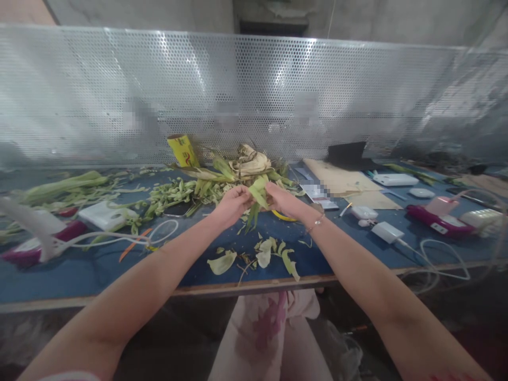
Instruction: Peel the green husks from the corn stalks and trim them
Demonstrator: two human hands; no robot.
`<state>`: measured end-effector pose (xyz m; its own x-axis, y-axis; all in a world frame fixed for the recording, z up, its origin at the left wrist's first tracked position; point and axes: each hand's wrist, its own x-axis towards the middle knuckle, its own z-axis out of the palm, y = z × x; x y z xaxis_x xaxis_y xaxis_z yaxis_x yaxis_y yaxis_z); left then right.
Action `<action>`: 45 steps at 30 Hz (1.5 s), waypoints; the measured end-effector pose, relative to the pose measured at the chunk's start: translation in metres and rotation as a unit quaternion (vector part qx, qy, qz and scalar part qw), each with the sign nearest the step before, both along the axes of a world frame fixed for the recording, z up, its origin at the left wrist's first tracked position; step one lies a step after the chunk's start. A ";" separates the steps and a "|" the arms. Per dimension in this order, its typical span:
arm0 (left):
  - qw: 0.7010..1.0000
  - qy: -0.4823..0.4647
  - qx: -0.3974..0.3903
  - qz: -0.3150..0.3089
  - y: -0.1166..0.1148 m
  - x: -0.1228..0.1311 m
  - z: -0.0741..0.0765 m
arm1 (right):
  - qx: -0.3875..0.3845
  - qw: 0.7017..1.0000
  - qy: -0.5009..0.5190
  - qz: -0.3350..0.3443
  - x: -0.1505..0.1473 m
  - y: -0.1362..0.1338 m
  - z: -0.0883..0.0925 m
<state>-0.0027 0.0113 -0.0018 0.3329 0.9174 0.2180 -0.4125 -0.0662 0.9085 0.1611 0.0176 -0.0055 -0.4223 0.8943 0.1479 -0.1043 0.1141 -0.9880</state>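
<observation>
Held up over the middle of the blue table is a pale green strip of corn husk [259, 191], folded over, with darker ends hanging below. My left hand [233, 205] pinches its left side between closed fingers. On the other side my right hand [284, 202] is also closed on the husk, its fingertips partly hidden behind it. Just behind my hands lies a heap of husks [252, 163], some green and some dry and brown. Closer to me, loose husk scraps [264, 254] are scattered near the table's front edge. A yellow ring-shaped thing [284, 216] shows partly beneath my right hand.
A perforated metal screen [254, 95] closes off the back. At left are folded green pieces [172, 194], a yellow can [183, 151] and a power strip [27, 251] with cables. Cardboard [337, 177], white chargers [387, 232] and another power strip [438, 221] occupy the right.
</observation>
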 end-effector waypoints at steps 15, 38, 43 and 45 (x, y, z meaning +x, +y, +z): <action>0.995 0.053 0.073 0.039 0.000 -0.001 -0.001 | -0.009 1.000 -0.007 -0.012 -0.003 0.001 -0.001; 0.983 0.106 0.143 0.040 0.003 -0.003 -0.007 | -0.014 0.999 0.029 0.003 -0.009 -0.017 0.013; 0.979 0.115 0.162 0.051 0.002 -0.003 -0.006 | 0.012 0.999 0.027 0.014 -0.007 -0.018 0.013; 0.978 0.122 0.162 0.059 0.001 -0.003 -0.005 | 0.006 0.999 0.025 0.022 -0.004 -0.018 0.014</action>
